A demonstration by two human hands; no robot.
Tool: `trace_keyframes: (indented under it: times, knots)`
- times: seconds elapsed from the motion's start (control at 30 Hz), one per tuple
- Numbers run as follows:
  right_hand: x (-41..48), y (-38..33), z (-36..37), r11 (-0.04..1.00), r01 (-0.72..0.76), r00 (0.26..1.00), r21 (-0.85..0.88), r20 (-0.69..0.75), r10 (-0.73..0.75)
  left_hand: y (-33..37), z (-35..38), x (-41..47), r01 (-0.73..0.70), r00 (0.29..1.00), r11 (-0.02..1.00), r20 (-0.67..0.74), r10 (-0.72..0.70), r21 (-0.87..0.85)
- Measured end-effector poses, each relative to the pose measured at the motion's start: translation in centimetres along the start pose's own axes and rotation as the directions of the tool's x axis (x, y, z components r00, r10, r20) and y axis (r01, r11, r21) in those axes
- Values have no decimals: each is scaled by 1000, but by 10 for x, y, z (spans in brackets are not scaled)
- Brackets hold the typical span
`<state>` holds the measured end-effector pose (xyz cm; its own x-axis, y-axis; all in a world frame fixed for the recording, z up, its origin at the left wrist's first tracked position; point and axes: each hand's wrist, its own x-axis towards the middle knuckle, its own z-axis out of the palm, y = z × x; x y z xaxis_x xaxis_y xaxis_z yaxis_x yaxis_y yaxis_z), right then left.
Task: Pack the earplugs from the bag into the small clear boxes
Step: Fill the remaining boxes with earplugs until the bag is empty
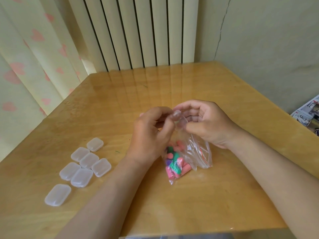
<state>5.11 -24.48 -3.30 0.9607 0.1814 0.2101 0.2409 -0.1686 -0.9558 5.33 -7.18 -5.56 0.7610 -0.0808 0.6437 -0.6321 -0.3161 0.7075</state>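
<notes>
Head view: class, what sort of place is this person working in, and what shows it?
Probably a room in a home: the glossy wooden table stands by what looks like a ribbed radiator and a curtain printed with pink hearts.

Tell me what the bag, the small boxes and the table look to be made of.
The bag: thin, clear, soft plastic film; it crumples and glints, and the earplugs show through. The small boxes: stiff, frosted, see-through plastic, likely; rounded moulded corners. The table: probably varnished wood; grain shows under a glossy, reflecting coat.
</notes>
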Motion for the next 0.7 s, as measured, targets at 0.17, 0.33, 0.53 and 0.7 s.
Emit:
trace_keyframes:
  times: [0.17, 0.33, 0.53, 0.7]
  knots:
    - [-2, 1, 4, 1000, 5, 999, -9, 36, -4, -1, -5, 3, 114, 988, 989, -91, -122, -90]
    - [-4, -3, 2, 999, 18, 999, 40, 45, -19, 2, -2, 2, 197, 980, 978, 32, -195, -74]
    - [-2, -15, -14, 992, 111, 993, -59, -42, -114, 5, -2, 2, 346, 938, 931, 28, -345, -114]
    - [-8, -22, -32, 965, 107, 994, -239, 27, -104, -1, 0, 1, 357, 934, 932, 37, -355, -71]
